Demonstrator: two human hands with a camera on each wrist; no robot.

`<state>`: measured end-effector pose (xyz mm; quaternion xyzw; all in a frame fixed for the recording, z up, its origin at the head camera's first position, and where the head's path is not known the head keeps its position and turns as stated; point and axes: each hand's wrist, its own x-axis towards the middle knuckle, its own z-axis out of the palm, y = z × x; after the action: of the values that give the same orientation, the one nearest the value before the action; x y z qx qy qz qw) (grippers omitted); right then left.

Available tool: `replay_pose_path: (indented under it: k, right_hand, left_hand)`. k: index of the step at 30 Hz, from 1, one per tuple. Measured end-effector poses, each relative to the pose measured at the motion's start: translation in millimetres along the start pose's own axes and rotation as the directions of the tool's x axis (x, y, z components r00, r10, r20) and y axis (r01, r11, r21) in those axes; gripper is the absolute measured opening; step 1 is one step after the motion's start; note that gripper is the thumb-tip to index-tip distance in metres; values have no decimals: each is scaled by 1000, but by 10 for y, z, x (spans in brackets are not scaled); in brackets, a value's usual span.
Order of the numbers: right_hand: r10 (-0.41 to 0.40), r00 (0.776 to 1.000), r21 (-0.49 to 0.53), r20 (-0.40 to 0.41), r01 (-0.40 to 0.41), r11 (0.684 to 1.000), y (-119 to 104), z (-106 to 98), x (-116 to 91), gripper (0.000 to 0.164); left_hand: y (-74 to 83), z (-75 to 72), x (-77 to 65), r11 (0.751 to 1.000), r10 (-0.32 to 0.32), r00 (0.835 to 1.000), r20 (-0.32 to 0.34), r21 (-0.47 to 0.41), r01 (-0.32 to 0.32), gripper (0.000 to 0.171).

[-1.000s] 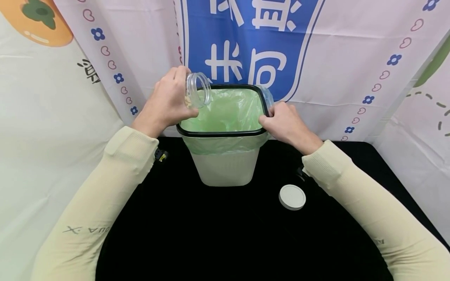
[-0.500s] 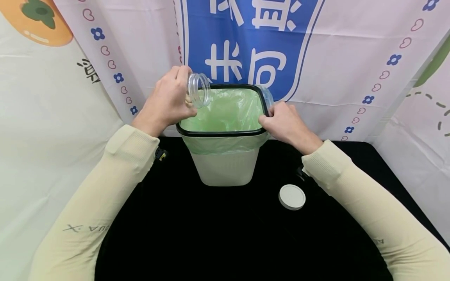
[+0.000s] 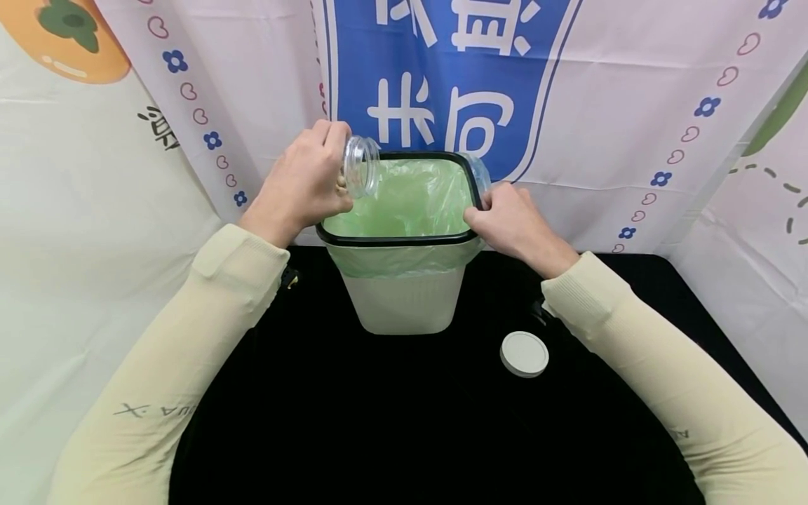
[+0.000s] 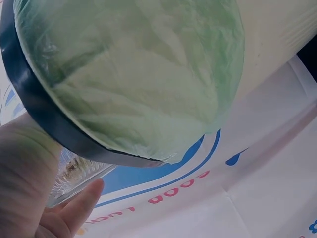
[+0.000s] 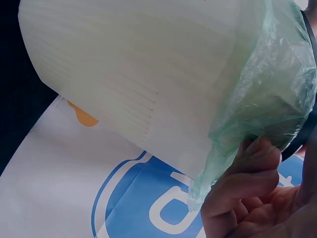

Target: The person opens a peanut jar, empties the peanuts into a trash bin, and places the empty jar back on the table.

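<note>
A clear, round-mouthed jar (image 3: 362,167) holding pale pieces (image 3: 341,185) is gripped by the left hand (image 3: 304,177), tipped sideways at the back left of a tapered cream bin (image 3: 407,303), whose black rim (image 3: 404,241) is held by the right hand (image 3: 513,219). Pieces could be spilled outside if the jar is tipped short of the rim; open room is offered above the green plastic liner (image 3: 413,203), bounded behind by printed cloth (image 3: 600,133).

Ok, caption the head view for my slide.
Left fingers hold a tilted jar, right fingers the rim of a lined bin.
</note>
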<state>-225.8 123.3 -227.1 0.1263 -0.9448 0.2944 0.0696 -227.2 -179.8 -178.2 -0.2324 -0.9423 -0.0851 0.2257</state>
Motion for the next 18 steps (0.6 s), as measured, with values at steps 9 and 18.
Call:
replay_pose_path:
  k: [9, 18]
  right_hand:
    - [3, 1000, -5, 1, -3, 1000, 9, 3, 1, 37]
    - [3, 1000, -8, 1, -3, 1000, 8, 1, -2, 37]
  left_hand:
    - [14, -11, 10, 997, 45, 999, -1, 60, -45, 75]
    - [40, -11, 6, 991, 78, 997, -19, 109, -76, 65]
